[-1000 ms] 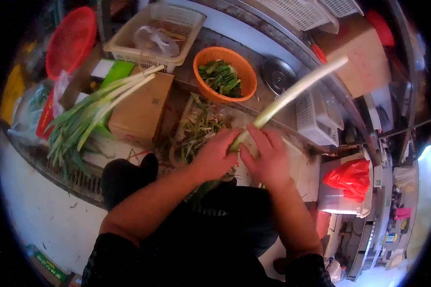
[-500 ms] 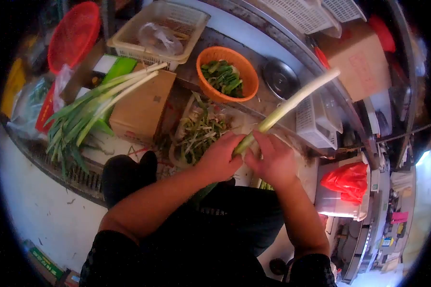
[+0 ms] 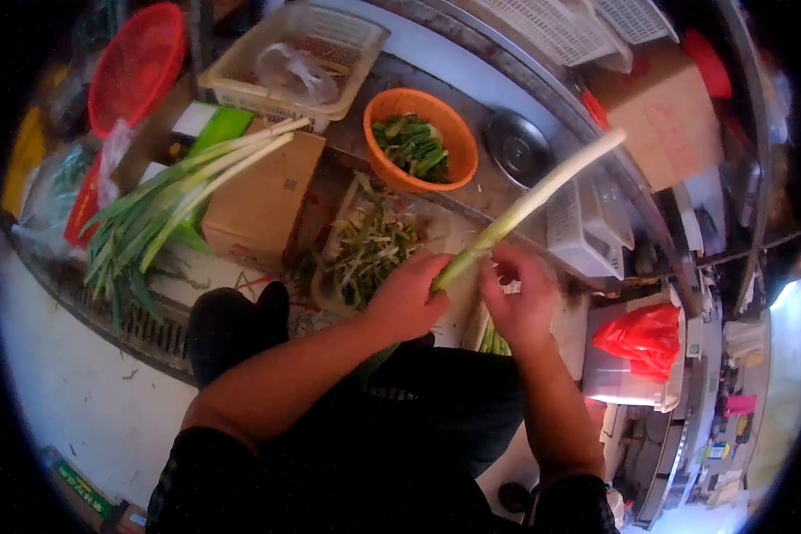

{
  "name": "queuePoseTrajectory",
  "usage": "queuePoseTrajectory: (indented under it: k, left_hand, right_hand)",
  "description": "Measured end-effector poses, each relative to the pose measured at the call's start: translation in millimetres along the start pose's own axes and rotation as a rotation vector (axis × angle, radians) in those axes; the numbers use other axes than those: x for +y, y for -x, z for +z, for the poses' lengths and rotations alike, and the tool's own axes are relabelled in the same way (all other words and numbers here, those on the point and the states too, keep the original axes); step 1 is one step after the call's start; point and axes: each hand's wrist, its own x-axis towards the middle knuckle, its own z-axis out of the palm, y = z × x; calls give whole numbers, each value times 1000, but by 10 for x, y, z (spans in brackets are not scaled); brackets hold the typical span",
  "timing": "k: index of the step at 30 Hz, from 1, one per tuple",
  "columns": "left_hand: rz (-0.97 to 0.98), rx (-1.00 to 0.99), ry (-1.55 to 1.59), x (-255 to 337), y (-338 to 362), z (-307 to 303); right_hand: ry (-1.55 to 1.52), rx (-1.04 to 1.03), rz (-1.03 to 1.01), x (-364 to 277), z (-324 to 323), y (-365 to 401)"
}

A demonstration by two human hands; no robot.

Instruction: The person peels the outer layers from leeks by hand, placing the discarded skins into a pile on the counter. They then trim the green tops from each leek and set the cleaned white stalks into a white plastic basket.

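A long leek [image 3: 527, 206] slants up to the right, its white end raised and its green end low. My left hand [image 3: 409, 298] is closed around the green end. Beside the stalk is my right hand [image 3: 523, 298], fingers curled in a pinch close to the leek's side; what the fingertips hold is too small to make out. Under the hands, a clear tray [image 3: 323, 289] carries a heap of leek trimmings [image 3: 374, 254]. More leeks [image 3: 491, 340] lie partly hidden below my right hand.
A bunch of leeks [image 3: 182, 191] rests on a cardboard box [image 3: 262, 200] at left. Behind the tray are an orange basket [image 3: 461, 125] of green leaves, a dark round lid [image 3: 518, 147] and a cream crate [image 3: 356, 76]. A red bag [image 3: 641, 341] sits on a bin at right.
My right hand has shifted slightly right, off its grip around the stalk, and its fingers have drawn into a pinch. My left hand keeps hold of the leek, which has barely moved.
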Motion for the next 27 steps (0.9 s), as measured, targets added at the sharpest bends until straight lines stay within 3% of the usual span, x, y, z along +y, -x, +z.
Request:
queuePoseTrajectory:
  k: [2,4,8,10,12,16,17,19,20,22,23,24,25,26,27]
  left_hand:
    - [35,32,-18,-29,17,36]
    - [75,58,-32,-27,31,77]
    - [70,122,-50,-181,14,165]
    - [79,169,-69,-216,-3,159]
    - [-231,94,204,-162,-26,113]
    - [-85,283,-52,-423,-43,229]
    - [-190,282,-42,-447,-66,223]
    - [-296,281,-31,-414,-119,160]
    - [-358,243,58,-354,-139,101]
    - [-416,196,148,-342,-156,60]
    - [-363,116,152,-397,-156,60]
    - [-310,36,155,-425,-160,65]
    - [-309,33,154,-345,-151,71]
    - [-317,22,345,-195,-116,75]
    - [-325,13,535,-103,-96,91]
  right_hand:
    - [-64,19,107,-72,9,-7]
    - [31,-208,312,-104,-11,-20]
    - [74,-96,231,-20,-52,-13]
    - [-19,186,131,128,-280,-119]
    - [-152,433,100,135,-571,-302]
    - [-560,754,-26,-85,-1252,-514]
    - [-558,754,-26,-242,-1374,-550]
    - [-701,1055,8,-486,-1516,-568]
    - [-700,1055,8,-475,-1549,-493]
    - [-869,586,24,-434,-1585,-351]
    - [-869,478,98,-371,-1448,-322]
    - [-805,510,207,-273,-1198,-269]
    - [-952,407,432,-232,-976,-216]
    - [-837,194,635,-108,-759,-101]
    - [-763,75,695,27,-485,14]
